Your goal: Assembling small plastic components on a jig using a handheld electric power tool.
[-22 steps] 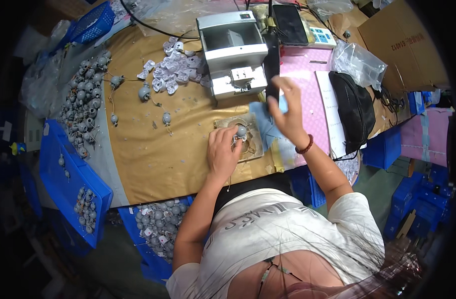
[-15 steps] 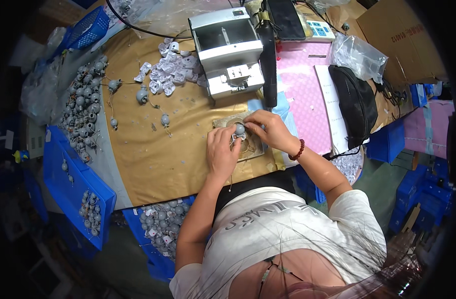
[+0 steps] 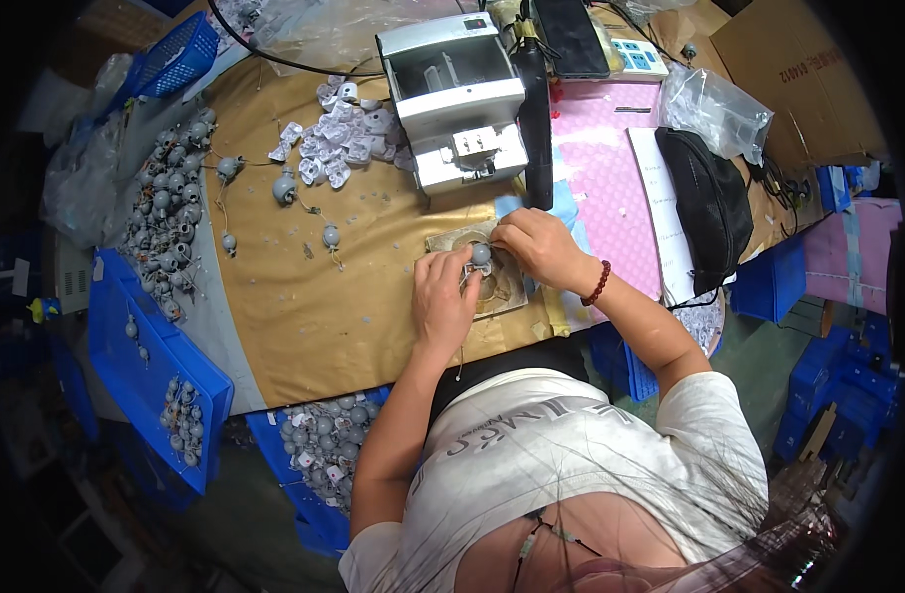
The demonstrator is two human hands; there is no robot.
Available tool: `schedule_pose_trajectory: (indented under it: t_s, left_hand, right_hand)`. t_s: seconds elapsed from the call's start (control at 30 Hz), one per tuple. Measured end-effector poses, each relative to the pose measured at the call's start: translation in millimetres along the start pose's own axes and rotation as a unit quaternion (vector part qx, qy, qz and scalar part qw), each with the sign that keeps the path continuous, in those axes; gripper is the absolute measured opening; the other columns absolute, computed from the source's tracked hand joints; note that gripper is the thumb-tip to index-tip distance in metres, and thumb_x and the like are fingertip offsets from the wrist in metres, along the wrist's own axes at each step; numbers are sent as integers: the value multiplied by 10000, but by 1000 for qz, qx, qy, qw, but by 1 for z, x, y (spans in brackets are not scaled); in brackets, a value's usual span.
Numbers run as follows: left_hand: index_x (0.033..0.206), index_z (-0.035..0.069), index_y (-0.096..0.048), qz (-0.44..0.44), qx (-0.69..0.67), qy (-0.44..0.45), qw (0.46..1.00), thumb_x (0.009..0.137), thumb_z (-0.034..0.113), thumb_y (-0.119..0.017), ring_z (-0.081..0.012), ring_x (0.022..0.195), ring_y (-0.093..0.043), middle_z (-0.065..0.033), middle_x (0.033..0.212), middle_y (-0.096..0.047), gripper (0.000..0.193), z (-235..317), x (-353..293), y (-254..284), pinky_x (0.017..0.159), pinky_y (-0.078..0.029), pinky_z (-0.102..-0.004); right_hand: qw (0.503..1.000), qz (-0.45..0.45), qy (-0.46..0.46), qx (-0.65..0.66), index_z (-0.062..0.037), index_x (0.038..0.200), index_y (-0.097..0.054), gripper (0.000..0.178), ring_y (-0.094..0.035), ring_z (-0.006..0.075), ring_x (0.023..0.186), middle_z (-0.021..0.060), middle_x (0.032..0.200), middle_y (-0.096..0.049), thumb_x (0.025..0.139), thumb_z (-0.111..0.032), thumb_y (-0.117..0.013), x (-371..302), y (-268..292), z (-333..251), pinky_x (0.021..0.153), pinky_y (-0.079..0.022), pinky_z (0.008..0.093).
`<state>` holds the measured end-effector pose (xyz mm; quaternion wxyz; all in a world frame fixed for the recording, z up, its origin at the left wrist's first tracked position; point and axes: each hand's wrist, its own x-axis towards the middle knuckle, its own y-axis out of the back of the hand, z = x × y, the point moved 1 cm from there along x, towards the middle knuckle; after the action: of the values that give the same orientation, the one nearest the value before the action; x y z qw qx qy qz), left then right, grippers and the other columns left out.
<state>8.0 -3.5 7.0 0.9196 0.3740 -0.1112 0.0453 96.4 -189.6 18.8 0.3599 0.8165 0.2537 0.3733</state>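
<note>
A small grey ball-shaped part (image 3: pixel 480 255) with a white piece under it is between my hands, above a square block with a round recess (image 3: pixel 507 296). My left hand (image 3: pixel 444 296) grips it from the left, thumb and fingers curled around its side. From the right, my right hand (image 3: pixel 539 247) reaches over the block with thumb and fingertips pinched together close by the ball's upper right. Whatever lies between those fingertips is too small to make out. A thin cord hangs down past my left wrist.
A white-and-grey machine (image 3: pixel 457 109) stands just beyond the block. White plastic pieces (image 3: pixel 344 138) lie left of it. Grey ball parts (image 3: pixel 166 208) are heaped farther left, with more in blue bins (image 3: pixel 156 366). A black pouch (image 3: pixel 704 193) rests on papers at the right.
My right hand has shifted slightly up, its fingertips drawing a little away from the ball. My left hand keeps its hold. The whole view has moved slightly.
</note>
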Motion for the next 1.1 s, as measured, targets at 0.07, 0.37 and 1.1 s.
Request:
schedule_pose_trajectory:
  t_s: [0.07, 0.37, 1.1]
  left_hand:
    - [1165, 48, -668, -2, -2, 1, 1000, 782, 62, -776, -337, 1043, -570, -105, 1090, -676, 398, 0, 1, 1, 928, -468, -412]
    - [1148, 44, -656, -12, 2, 0, 1000, 799, 63, -768, -332, 1075, -563, -106, 1121, -674, 367, 2, 1, 2, 950, -468, -414]
    - [1106, 20, -660, 24, -69, 38, 997, 816, 43, -766, -344, 1030, -620, -149, 1106, -677, 309, 2, -12, 26, 903, -504, -415]
  right_hand:
    - [1000, 4, -5, 6, -50, 948, -609, 184, -604, 293, 734, 97, 852, -602, 797, -14, -707, -4, 0, -1, 633, -493, 390]
    - [998, 20, -37, 40, -32, 955, -594, 184, -607, 322, 729, 119, 851, -595, 813, 32, -691, -10, 4, -5, 616, -495, 399]
    - [956, 72, -194, 208, -3, 1083, -650, 168, -686, 259, 802, 135, 969, -667, 932, -74, -667, -15, 18, 0, 706, -546, 342]
